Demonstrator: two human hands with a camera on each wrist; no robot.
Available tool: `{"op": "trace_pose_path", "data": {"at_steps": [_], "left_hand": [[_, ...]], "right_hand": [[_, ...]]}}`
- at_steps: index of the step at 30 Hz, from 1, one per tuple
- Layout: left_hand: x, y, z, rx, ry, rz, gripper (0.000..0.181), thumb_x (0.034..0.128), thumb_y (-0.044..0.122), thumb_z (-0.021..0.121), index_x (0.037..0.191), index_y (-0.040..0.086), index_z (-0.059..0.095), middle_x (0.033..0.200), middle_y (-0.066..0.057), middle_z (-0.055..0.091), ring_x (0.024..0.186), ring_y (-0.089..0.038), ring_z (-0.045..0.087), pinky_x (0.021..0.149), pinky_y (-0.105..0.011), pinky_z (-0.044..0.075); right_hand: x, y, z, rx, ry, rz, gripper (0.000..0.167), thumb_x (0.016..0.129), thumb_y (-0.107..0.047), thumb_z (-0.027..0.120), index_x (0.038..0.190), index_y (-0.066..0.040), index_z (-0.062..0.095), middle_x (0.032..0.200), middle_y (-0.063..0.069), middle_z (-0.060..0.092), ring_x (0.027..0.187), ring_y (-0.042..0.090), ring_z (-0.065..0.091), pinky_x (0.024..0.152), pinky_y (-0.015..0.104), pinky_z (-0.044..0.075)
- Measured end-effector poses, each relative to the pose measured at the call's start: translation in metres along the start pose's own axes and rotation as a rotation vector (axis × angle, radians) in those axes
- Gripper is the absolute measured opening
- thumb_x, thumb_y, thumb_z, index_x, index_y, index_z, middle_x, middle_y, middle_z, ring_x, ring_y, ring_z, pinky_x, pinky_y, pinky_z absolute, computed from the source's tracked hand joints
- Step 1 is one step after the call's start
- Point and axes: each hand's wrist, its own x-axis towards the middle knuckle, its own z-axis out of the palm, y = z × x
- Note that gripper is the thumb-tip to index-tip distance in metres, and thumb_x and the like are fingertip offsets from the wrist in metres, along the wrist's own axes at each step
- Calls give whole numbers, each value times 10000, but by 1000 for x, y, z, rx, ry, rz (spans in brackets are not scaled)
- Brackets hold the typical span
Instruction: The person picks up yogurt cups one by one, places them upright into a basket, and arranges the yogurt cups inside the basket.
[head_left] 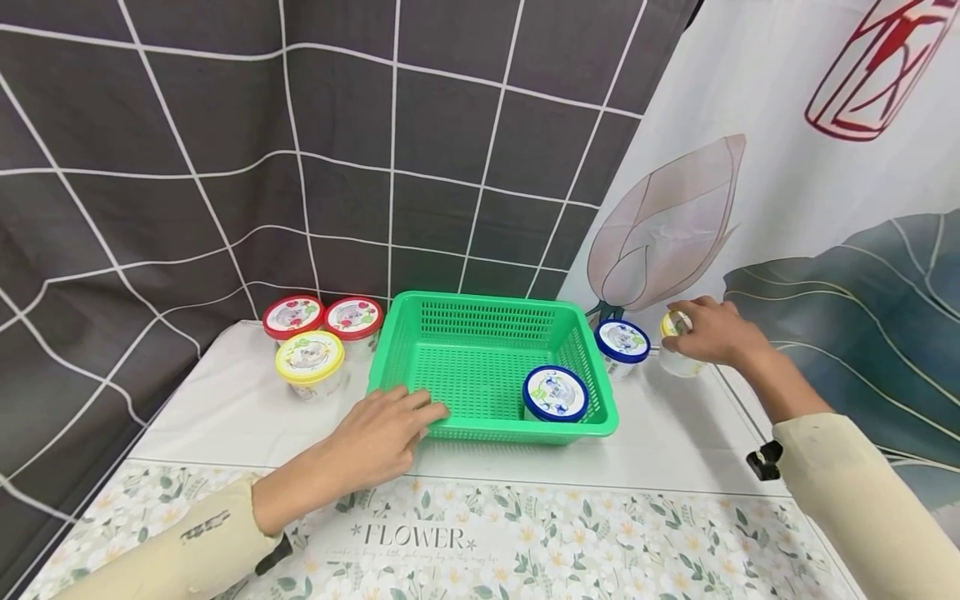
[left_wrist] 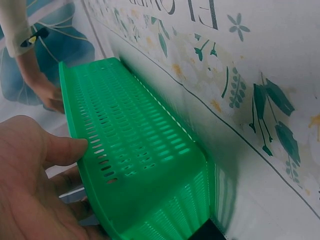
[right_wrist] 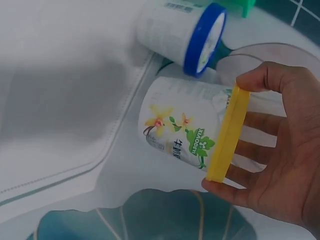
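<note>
Fingers [right_wrist: 250,152] of the right hand [head_left: 711,333] are spread round the rim of a yellow lid, thumb at one edge and little finger at the other, gripping a white tub [right_wrist: 182,125] out at three o'clock from the green basket [head_left: 480,430]. From where I stand, the left hand [head_left: 384,432] has the basket's near rim at about seven o'clock, the rim caught between thumb and curled fingers. Inside, at four o'clock, sits a blue-lidded tub [head_left: 556,393]; another blue-topped tub [head_left: 622,342] stands just beside the basket at three o'clock. Over at nine is a second yellow-lidded tub [head_left: 310,357], with two red-lidded tubs [head_left: 353,317] at ten. A dark gridded curtain [head_left: 337,100] hangs at twelve.
</note>
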Motion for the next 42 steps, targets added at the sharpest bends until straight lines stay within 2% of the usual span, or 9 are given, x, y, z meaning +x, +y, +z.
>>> {"op": "trace_pose_path", "data": {"at_steps": [8,12,21,31,42], "left_hand": [[-1,0,0,3,-2,0,308,1012,54,730,1288,182,781,1097,14,747,855,-176,581,719,-308,485],[-1,0,1,4,4,2,306,1011,52,731,1283,183,782,1095,16,746,852,-174,579,717,-302,480],[-1,1,1,1,13,2,301,1011,49,727,1279,173,785,1070,13,739,844,-175,574,717,-307,483],[-1,1,1,3,16,4,306,1010,45,728,1282,172,784,1068,12,737,843,-172,567,722,-308,486],[0,1,2,8,4,-12,336,999,38,733,1302,172,783,1088,6,741,881,-191,594,761,-364,528]], "right_hand": [[-2,-18,-15,-33,20,-60,749,1011,-404,685,1620,-9,502,1640,439,413,1427,690,414,1031,870,492],[-3,-25,-21,-39,20,-51,744,1004,-406,697,1612,-16,520,1655,420,406,1383,667,431,1005,853,513],[-6,-39,-33,-22,31,-62,765,997,-407,705,1629,-22,511,1683,415,383,1399,668,403,1066,884,449],[-6,-59,-41,-31,60,-94,751,1002,-409,705,1643,-62,522,1701,386,393,1496,691,369,1118,914,406],[-6,-81,-40,-49,87,-148,727,1000,-415,680,1644,-107,544,1686,339,450,1487,625,425,1060,849,511]]}}
